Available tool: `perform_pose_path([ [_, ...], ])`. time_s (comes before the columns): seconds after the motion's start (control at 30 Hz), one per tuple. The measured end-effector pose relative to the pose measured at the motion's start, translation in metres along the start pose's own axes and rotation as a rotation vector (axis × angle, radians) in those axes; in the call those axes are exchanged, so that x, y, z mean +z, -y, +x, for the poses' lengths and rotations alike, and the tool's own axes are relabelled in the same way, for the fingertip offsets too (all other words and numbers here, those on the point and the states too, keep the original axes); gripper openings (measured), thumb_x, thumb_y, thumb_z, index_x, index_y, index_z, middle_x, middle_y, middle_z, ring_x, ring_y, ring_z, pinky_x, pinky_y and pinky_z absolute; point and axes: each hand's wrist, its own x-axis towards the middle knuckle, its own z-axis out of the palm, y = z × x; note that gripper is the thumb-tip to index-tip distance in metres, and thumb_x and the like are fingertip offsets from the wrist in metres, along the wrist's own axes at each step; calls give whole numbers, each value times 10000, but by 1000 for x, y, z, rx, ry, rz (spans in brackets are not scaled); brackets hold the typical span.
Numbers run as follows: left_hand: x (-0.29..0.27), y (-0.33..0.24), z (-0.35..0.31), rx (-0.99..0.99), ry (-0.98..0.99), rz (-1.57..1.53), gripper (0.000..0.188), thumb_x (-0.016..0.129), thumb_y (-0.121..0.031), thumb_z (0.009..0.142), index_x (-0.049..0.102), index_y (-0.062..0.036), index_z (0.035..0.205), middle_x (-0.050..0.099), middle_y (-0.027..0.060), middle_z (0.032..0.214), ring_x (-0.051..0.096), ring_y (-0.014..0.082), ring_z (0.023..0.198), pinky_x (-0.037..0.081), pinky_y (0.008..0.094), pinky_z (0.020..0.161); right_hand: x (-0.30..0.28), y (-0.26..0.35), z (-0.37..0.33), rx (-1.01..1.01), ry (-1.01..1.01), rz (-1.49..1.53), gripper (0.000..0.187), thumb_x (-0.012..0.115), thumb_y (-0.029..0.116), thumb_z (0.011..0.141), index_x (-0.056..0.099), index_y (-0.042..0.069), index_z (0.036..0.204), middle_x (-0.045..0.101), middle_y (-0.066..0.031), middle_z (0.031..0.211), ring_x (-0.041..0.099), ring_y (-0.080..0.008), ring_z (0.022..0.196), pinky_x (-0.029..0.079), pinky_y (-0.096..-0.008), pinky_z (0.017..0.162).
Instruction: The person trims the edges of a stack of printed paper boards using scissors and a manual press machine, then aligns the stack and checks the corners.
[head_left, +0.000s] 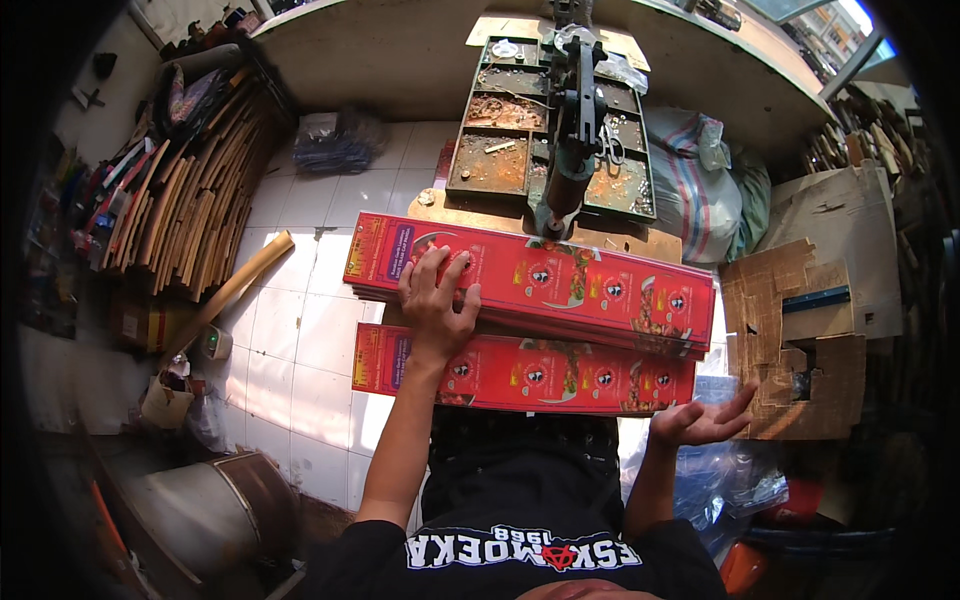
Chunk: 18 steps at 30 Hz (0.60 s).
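Two stacks of long red printed sheets lie crosswise in front of me, the far stack (540,280) partly above the near stack (520,376). Fingers spread, my left hand (437,300) rests on the left part of the far stack's top sheet. My right hand (703,415) is held palm up with its fingers apart, just off the right end of the near stack, with nothing in it. Beyond the sheets stands a dark hand press (572,150), its base meeting the far stack's back edge.
Behind the press sits a compartment tray (487,185) with small metal parts and scissors (611,143). Stacked cardboard (195,190) stands at left beside a cardboard tube (240,280). At right are cut cardboard (750,330), a woven sack (690,190) and clear plastic (710,480).
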Motion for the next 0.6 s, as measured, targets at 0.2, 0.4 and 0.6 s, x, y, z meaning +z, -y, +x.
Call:
perform_pose_path([
  [0.2, 1, 9, -9, -5, 38, 47, 425, 639, -290, 821, 616, -167, 1228, 541, 86, 1298, 481, 259, 1263, 272, 483, 1101, 18, 1, -12, 164, 435, -369, 599, 340, 519, 1001, 575, 67, 1317, 324, -253, 1506, 206, -429, 1435, 103, -603, 1146],
  [0.4, 3, 5, -4, 8, 42, 68, 411, 633, -283, 824, 626, -164, 1217, 537, 86, 1302, 485, 265, 1257, 276, 501, 1095, -1, 19, 39, 84, 214, -296, 533, 361, 430, 1027, 484, 31, 1359, 323, -265, 1479, 298, -407, 1401, 266, -558, 1117],
  [0.6, 4, 8, -5, 4, 55, 79, 418, 635, -281, 815, 629, -156, 1214, 535, 91, 1308, 483, 275, 1261, 273, 507, 1094, 36, -1, -29, 259, 663, -242, 641, 563, 289, 940, 296, 46, 1469, 403, -243, 1463, 335, -378, 1401, 136, -592, 1145],
])
